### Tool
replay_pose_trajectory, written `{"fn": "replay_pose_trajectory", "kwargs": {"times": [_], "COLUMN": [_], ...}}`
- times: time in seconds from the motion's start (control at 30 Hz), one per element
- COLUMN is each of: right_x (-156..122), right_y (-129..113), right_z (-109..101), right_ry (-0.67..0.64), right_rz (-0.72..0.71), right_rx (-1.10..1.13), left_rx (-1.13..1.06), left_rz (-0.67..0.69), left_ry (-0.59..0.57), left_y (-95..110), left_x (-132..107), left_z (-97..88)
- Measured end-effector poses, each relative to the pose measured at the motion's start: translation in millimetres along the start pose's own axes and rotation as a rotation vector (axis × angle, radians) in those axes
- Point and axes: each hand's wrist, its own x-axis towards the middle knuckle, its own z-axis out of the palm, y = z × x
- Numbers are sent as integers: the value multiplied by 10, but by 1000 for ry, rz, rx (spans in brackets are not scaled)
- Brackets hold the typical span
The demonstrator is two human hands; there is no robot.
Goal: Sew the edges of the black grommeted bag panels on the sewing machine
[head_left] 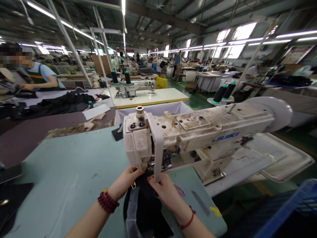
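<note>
A white, stained sewing machine point(183, 132) stands before me, its needle area partly hidden behind a white upright bar point(158, 152). Under its head lies a black fabric piece point(146, 201) with a pale strip point(133, 208) and a small gold-coloured metal fitting point(134, 185) along its left side. My left hand point(125, 182) is closed on the left edge of the fabric, thumb and fingertips close to the presser foot. On the other side my right hand point(164, 191) is closed on the same fabric, just by the foot of the bar; some of its fingers are hidden.
On the pale green tabletop point(81, 168) lie a grey blade-like strip point(200, 202), a pink clip-like item point(179, 190) and a yellow scrap point(216, 211). Dark pieces point(15, 201) lie at the left. A blue basket point(297, 201) stands lower right. Another person point(43, 76) works far left.
</note>
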Motion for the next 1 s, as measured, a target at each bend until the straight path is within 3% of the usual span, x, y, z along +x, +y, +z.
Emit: {"fn": "replay_pose_trajectory", "kwargs": {"times": [0.27, 0.33, 0.4, 0.47, 0.53, 0.6, 0.67, 0.87, 1.0], "right_x": [-27, -83, -159, -234, -289, -320, -336, -367, -387], "right_y": [-3, -29, -25, 21, 93, 157, 187, 156, 127], "right_z": [-16, -65, -122, -162, -169, -141, -92, 63, 128], "right_ry": [11, -49, -110, -135, -150, -173, -185, -143, -58], "right_rz": [-42, -71, -86, -79, -50, -6, 44, 113, 102], "right_rx": [-19, -55, -106, -147, -139, -69, 28, 168, 176], "left_rx": [28, 97, 202, 296, 351, 338, 334, 98, 122], "left_rz": [19, 73, 170, 263, 307, 316, 284, 58, 50], "left_ry": [-12, 94, 284, 480, 579, 524, 459, 302, 302], "left_y": [27, -43, -216, -490, -796, -1024, -1098, -823, -757], "left_x": [16, -25, -132, -292, -464, -592, -644, -546, -530], "left_z": [6, -59, -155, -242, -272, -228, -131, 184, 298]}}
